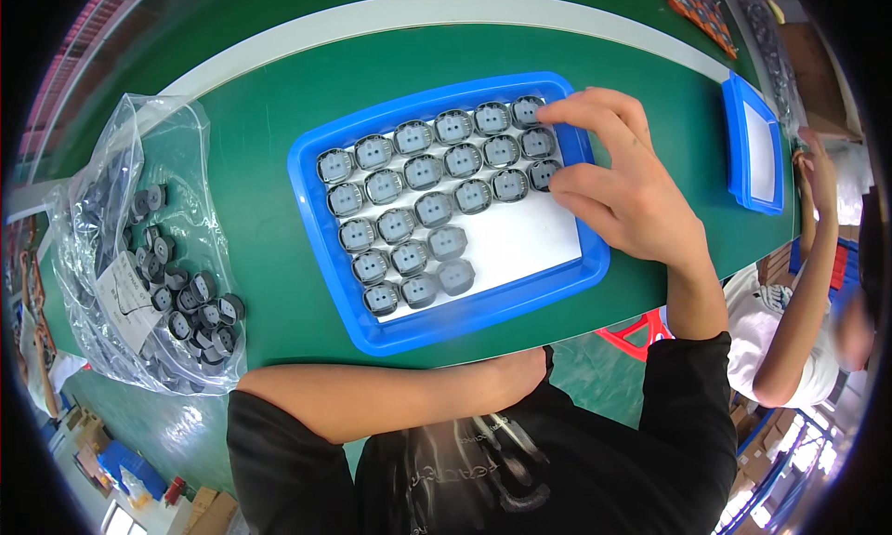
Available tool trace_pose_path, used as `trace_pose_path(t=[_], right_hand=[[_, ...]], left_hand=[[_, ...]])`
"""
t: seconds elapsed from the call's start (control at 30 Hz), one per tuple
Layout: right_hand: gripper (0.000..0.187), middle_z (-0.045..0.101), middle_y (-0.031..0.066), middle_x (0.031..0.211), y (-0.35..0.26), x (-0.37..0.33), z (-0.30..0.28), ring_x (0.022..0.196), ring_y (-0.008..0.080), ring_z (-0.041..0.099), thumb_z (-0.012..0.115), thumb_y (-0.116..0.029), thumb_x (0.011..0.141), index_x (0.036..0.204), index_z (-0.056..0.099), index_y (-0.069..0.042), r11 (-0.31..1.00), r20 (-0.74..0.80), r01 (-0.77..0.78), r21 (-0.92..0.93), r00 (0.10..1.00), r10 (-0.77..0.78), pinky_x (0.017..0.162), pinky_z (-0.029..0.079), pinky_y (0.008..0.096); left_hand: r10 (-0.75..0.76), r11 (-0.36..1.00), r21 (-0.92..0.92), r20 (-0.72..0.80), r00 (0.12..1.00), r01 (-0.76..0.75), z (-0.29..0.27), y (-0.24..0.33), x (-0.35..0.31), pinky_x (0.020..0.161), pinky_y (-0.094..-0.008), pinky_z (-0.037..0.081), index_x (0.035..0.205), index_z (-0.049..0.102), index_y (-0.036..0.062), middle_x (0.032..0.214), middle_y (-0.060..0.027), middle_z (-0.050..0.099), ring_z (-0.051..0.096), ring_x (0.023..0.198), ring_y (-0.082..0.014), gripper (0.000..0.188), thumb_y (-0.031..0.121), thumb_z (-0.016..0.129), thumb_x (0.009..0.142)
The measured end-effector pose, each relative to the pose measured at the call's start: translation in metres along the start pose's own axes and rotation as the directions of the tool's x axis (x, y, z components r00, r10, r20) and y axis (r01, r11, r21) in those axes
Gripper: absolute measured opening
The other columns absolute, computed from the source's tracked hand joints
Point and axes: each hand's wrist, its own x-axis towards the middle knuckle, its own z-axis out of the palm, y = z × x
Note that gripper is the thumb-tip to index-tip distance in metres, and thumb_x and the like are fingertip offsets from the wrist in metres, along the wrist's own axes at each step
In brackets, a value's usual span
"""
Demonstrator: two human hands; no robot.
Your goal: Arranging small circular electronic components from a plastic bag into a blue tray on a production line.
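A blue plastic tray with a white bottom lies on the green table. Inside it, round grey-and-black plastic parts stand in rows, filling the far and left portions. Over the tray's right rim reaches my right hand, its thumb and forefinger spread apart. The forefinger touches the part in the far right corner; the thumb is against another part two rows nearer. My left forearm lies across my body at the table's front edge, and the fingers of my left hand are hidden.
A clear plastic bag holding many loose grey-and-black parts lies left of the tray. At the table's right end is another blue tray, with a co-worker beside it. A red stool stands below the front edge.
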Motion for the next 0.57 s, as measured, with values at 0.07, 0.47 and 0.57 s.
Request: trace_pose_path(t=[0.07,0.47,0.57], right_hand=[[0.01,0.057,0.0133,0.137,0.0,0.0,0.0,0.129,0.0391,0.046,0.077,-0.006,0.072,0.08,0.07,-0.003,1.0,-0.002,-0.01,0.028,1.0,0.01,0.106,0.041,0.0496],[0.025,0.061,0.0142,0.135,0.024,0.001,-0.012,0.125,0.0385,0.052,0.076,-0.007,0.075,0.1,0.07,-0.006,0.997,-0.187,-0.074,-0.005,0.98,0.072,0.108,0.04,0.0496],[0.023,0.06,0.0156,0.138,0.044,0.002,-0.002,0.127,0.04,0.051,0.074,-0.009,0.081,0.104,0.071,-0.008,0.975,-0.279,-0.222,-0.003,0.937,0.212,0.109,0.039,0.0508]], left_hand=[[0.03,1.0,0.0,0.076,0.997,-0.03,-0.005,-0.002,0.001,0.072,-0.034,0.047,0.084,0.067,0.0045,0.078,-0.0064,0.066,0.061,0.077,-0.0195,0.016,0.018,0.061,0.078],[-0.051,0.999,-0.015,-0.083,0.995,0.05,0.005,0.003,0.001,0.067,-0.0379,0.048,0.077,0.076,0.0117,0.076,-0.0033,0.069,0.065,0.078,-0.0211,0.013,0.019,0.066,0.076],[-0.046,0.994,-0.098,0.041,0.998,0.049,0.006,0.007,0.007,0.073,-0.0351,0.049,0.089,0.068,0.0025,0.083,-0.0086,0.068,0.063,0.078,-0.0235,0.017,0.016,0.061,0.08]])
